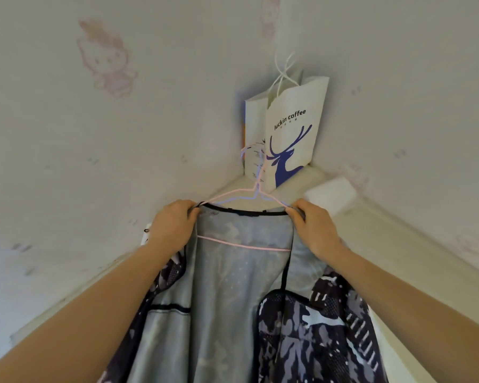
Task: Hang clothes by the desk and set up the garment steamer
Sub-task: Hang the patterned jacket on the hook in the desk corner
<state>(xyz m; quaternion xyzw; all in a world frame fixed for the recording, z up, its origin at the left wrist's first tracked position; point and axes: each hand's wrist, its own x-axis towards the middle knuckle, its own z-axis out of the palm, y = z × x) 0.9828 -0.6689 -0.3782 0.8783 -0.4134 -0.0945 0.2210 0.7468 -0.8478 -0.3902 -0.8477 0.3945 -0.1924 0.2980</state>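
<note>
Left hand: the left hand (172,225) is reaching up and far, its grip closing on the left shoulder of the garment (233,286), fingers curling over the black collar edge (244,212).
Right hand: the right hand (315,230) is mirroring it, its grip pinching the right shoulder of the garment where the collar edge is ending.
Garment relative to the grip: the camouflage-print garment is hanging between and below both hands, its open front facing the camera, pale grey lining showing in the middle and dark patterned panels falling near, at left and right.
Hanger: a thin pink hanger (244,246) is sitting inside the garment; its lower bar is crossing the lining just below the hands, its sloping arms are meeting between the hands, and its hook (253,158) is rising toward the far corner. Whether the hook is catching on anything, I cannot tell.
Axis: the collar line and hanger bar are running left to right; the garment's long axis is dropping straight down toward the near edge, collar uppermost.
Place: everything is being held at the corner of two pale walls (67,134) bearing faint pink cartoon prints.
Paper bag: a white "luckin coffee" bag (291,128) with a blue deer is hanging in that corner, just beyond the hook.
</note>
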